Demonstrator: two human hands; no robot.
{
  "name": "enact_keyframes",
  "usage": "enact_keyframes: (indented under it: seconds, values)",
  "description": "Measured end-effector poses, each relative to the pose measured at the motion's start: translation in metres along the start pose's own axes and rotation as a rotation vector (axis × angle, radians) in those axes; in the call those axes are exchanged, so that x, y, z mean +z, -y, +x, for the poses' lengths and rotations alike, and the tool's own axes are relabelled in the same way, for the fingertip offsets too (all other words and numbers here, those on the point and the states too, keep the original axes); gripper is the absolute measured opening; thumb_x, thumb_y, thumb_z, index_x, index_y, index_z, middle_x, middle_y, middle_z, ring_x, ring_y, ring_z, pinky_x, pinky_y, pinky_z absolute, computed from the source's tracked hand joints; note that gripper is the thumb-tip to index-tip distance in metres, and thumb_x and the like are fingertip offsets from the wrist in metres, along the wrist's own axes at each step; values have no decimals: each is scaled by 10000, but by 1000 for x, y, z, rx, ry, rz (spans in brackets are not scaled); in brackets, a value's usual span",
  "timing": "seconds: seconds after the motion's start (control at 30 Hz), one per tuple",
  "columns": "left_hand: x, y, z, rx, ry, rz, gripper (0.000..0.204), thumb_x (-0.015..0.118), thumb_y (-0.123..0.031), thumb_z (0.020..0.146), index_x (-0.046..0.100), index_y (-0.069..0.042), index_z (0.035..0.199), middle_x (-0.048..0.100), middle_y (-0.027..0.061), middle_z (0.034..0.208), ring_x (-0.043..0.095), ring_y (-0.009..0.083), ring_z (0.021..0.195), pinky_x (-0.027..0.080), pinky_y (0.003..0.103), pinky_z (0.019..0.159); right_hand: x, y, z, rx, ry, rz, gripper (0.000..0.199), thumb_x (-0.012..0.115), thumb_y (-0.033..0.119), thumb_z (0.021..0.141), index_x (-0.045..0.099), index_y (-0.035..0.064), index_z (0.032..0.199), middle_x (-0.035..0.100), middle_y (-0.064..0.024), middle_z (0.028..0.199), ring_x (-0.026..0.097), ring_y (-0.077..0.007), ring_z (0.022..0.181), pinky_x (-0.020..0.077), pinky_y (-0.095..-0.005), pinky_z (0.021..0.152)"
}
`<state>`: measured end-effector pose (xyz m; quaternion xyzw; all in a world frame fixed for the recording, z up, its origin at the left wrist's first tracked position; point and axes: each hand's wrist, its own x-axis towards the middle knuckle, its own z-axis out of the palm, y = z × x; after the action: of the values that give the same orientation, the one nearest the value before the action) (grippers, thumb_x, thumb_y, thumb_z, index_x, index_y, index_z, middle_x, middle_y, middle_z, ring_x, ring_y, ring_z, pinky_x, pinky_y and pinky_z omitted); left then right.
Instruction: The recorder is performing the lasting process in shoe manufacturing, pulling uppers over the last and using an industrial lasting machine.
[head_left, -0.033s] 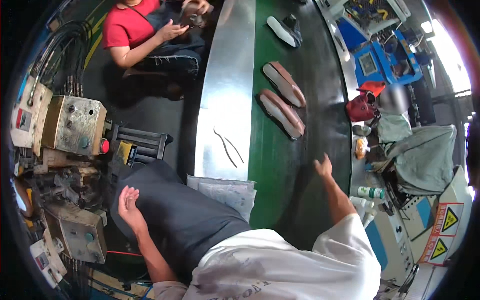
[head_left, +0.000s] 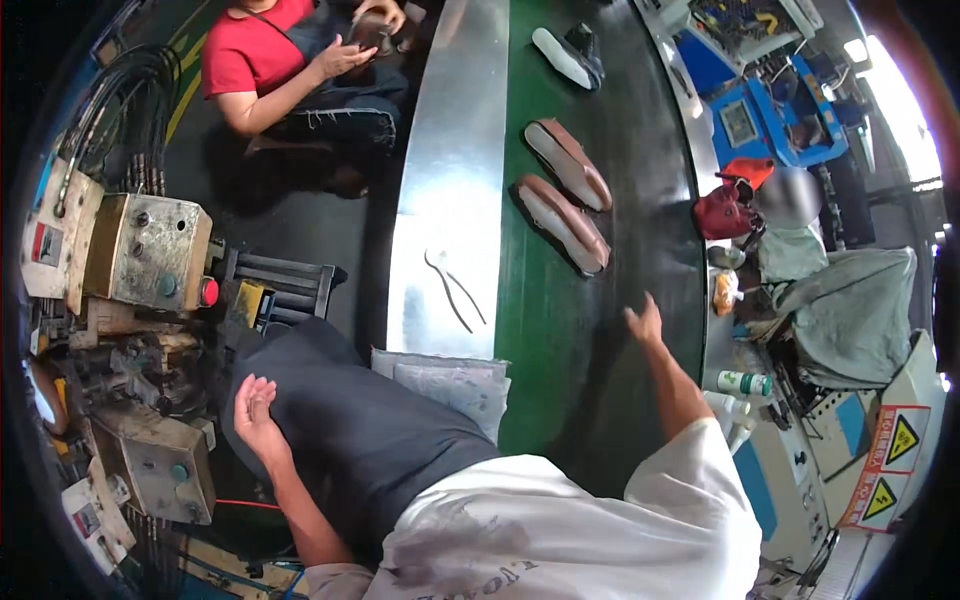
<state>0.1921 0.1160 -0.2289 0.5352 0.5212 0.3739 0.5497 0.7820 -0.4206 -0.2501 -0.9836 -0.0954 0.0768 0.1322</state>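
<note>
My right hand (head_left: 644, 322) reaches over the dark green conveyor belt (head_left: 545, 410), fingers apart and holding nothing. Nearest to it, a brown shoe upper (head_left: 562, 226) lies with its pale underside up. A second brown shoe upper (head_left: 568, 165) lies beside it, farther away. Beyond them is a black shoe upper (head_left: 570, 58), also with a white underside showing. My left hand (head_left: 257, 408) hangs beside my dark-clothed leg, palm up, its fingers loosely bent and empty. Between my hands, pincers (head_left: 456, 290) rest on the shiny metal ledge (head_left: 450, 160), touched by neither hand.
A machine with control boxes (head_left: 150, 250) stands at left. A co-worker (head_left: 260, 60) in red sits at far left, holding a dark shoe (head_left: 370, 35). Grey padding (head_left: 450, 385) covers the ledge's near end. Right of the belt are a red bag (head_left: 728, 208), a green-white canister (head_left: 745, 383) and covered machinery (head_left: 850, 310).
My right hand has shifted slightly, its fingers a little farther forward. The co-worker's hands have come closer together around the dark shoe. My left hand is almost unmoved.
</note>
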Motion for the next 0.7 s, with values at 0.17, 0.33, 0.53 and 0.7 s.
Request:
enact_keyframes:
  seconds: [0.17, 0.33, 0.53, 0.7]
  values:
    - [-25, -8, -36, -81, -22, 93, 396, 545, -136, 1145, 616, 71, 1475, 695, 214, 1363, 724, 297, 1178, 594, 435, 1035, 47, 125, 105, -545, -99, 98, 825, 801, 402, 884, 546, -30, 1538, 585, -348, 1494, 568, -495, 1393, 470, -528, 1174]
    - [-31, -20, -69, -83, -84, 140, 359, 540, -97, 1135, 636, 76, 1434, 716, 204, 1311, 740, 291, 1140, 597, 413, 1018, 62, 262, 152, -532, 255, 19, 756, 754, 588, 905, 677, -60, 1287, 725, -344, 1242, 680, -511, 1207, 536, -552, 1052]
    - [22, -42, -59, -7, 96, 16, 316, 614, -92, 1109, 675, 79, 1368, 750, 171, 1230, 759, 257, 1086, 605, 375, 992, 35, 243, 161, -516, 290, 117, 802, 768, 617, 922, 713, -117, 1241, 789, -249, 1050, 777, -372, 1031, 581, -476, 914]
    - [115, -112, -33, 60, 342, -184, 448, 553, -246, 1167, 618, 85, 1460, 721, 207, 1356, 731, 305, 1228, 568, 424, 1106, -31, 345, 34, -409, 702, 854, 623, 741, 455, 1031, 674, -89, 1327, 743, -109, 1097, 707, -171, 993, 580, -351, 834]
